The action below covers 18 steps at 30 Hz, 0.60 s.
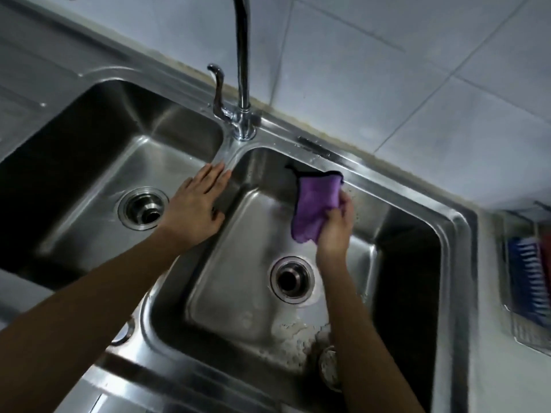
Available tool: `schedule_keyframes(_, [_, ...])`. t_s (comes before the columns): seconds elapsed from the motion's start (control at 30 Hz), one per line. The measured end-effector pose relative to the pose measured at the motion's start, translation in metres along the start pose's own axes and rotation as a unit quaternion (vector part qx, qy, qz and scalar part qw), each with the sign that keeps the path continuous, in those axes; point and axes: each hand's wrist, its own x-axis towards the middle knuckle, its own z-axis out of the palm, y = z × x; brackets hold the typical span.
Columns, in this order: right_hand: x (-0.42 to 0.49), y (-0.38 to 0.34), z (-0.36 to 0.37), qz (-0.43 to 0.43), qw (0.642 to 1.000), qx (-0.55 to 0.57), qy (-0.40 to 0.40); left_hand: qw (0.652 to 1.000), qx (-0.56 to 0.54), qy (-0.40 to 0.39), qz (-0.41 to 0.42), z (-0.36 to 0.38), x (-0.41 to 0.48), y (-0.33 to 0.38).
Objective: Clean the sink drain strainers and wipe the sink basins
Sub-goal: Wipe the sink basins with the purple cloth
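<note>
Purple cloth (314, 210) bunched, black-edged, over right basin (256, 263)

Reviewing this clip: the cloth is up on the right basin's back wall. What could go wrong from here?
1. The left hand rests flat on the shiny divider; if it bears weight, it might slip.
2. The suds sit near the right drain, which looks open, so residue could wash down.
3. The right hand grips the purple cloth bunched, so wall patches may be missed.
</note>
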Motion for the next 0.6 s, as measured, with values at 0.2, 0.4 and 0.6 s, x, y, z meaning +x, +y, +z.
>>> schedule_keyframes(0.2, [0.055,-0.075,-0.067,-0.138,0.973,-0.039,0.182,1.000,-0.015,-0.001,-0.005,0.001,0.000,-0.001])
schedule_keyframes(0.4, [0.118,-0.031,-0.060,-0.305,0.712,-0.608,-0.176,0.999,-0.026,-0.001,-0.021,-0.003,-0.002,0.002])
schedule_keyframes(0.6, [0.124,-0.027,0.017,-0.396,0.571,-0.685,-0.219,0.999,-0.034,0.000,-0.026,0.003,-0.001,-0.003])
